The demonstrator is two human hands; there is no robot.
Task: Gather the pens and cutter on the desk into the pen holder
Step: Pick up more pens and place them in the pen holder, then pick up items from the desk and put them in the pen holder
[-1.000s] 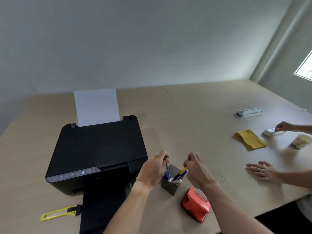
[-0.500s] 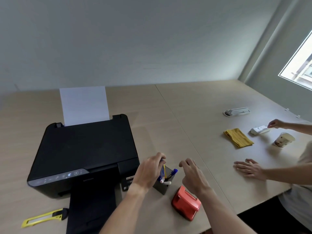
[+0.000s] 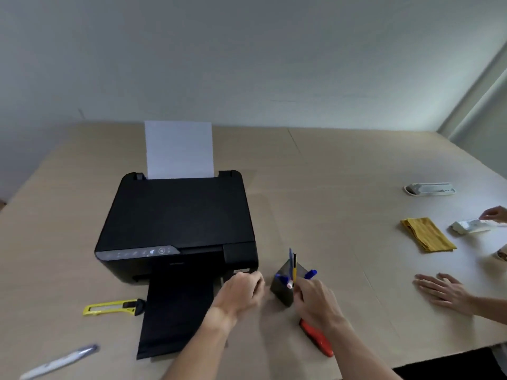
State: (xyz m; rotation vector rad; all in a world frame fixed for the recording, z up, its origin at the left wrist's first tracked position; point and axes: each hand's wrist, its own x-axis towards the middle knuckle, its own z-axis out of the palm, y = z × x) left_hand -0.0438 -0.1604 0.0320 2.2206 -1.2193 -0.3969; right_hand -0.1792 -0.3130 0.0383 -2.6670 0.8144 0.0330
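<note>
A dark grey pen holder (image 3: 282, 289) stands on the desk just right of the printer, with several pens (image 3: 293, 266) sticking out of it, blue and yellow. My left hand (image 3: 241, 290) hovers to the holder's left with curled fingers and nothing in it. My right hand (image 3: 315, 300) is against the holder's right side, fingers loosely bent and holding nothing. A yellow cutter (image 3: 112, 308) lies on the desk at the left of the printer's tray. A white and grey pen (image 3: 59, 362) lies near the bottom left edge.
A black printer (image 3: 178, 220) with a paper sheet and an extended output tray fills the middle left. A red stapler (image 3: 318, 338) lies under my right wrist. At the right are another person's hands (image 3: 441, 292), a yellow cloth (image 3: 426, 234) and white items.
My left hand has let go of the pens and pulled back to the left of the holder. The view has swung left, bringing the white pen at the bottom left into sight.
</note>
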